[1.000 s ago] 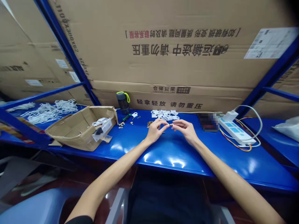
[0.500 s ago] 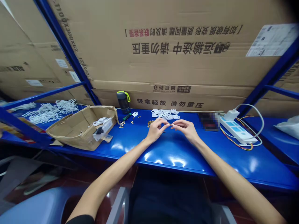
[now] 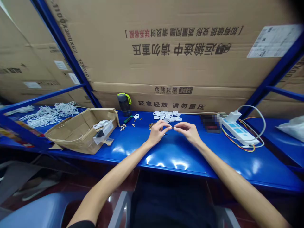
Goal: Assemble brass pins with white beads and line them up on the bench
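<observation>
Above blue steel bench (image 3: pixel 175 161), in mid-air: small brass fitting (image 3: pixel 172 127), light, stiff, likely slippery, best pinched at its ends. Left hand (image 3: pixel 156 133) and right hand (image 3: pixel 188 133) nearly closed, fingers (image 3: pixel 167 125) pinching it from either side. Loose brass fittings (image 3: pixel 151 126), white plastic clips (image 3: pixel 167 116) just beyond.

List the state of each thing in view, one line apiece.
Left hand, pinching a small brass-coloured part
Right hand, pinching the same part
Cardboard box, open, white items inside
Water bottle, upright, capped
Power strip, white adapter plugged in
White cords, loose heap
</observation>
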Tool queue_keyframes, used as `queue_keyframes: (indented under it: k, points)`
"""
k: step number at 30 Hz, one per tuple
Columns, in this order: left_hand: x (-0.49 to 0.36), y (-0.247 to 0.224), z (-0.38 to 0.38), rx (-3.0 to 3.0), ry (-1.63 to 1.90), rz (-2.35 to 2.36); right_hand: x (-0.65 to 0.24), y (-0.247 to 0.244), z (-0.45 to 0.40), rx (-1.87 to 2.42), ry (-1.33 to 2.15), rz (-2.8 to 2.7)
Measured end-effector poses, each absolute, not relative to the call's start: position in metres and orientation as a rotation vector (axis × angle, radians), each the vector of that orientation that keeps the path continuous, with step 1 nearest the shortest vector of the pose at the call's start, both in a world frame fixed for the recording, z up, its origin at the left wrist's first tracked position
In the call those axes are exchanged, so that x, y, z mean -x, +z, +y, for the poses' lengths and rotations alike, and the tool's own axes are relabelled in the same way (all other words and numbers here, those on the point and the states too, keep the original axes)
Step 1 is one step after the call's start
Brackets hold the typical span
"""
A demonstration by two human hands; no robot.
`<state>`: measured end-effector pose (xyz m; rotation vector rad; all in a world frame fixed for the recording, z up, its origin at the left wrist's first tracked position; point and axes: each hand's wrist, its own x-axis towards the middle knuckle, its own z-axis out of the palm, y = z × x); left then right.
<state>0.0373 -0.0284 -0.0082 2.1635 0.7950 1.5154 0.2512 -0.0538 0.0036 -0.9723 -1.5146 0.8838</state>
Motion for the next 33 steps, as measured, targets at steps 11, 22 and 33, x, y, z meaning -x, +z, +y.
queue_keyframes:
  k: [11,22,33]
  points:
    - [-0.0355,-0.0087,-0.0265,-2.107,1.543,0.755,-0.2532,0.0032,-0.0544,0.971,0.914,-1.514]
    - [-0.0336,-0.0090,-0.0247,-2.072,1.523,0.739,-0.2559,0.0034,-0.0544,1.009,0.815,-1.583]
    - [-0.0325,-0.0057,-0.0268,-2.060,1.443,0.811,-0.2561,0.0069,-0.0575,1.032,0.684,-1.703]
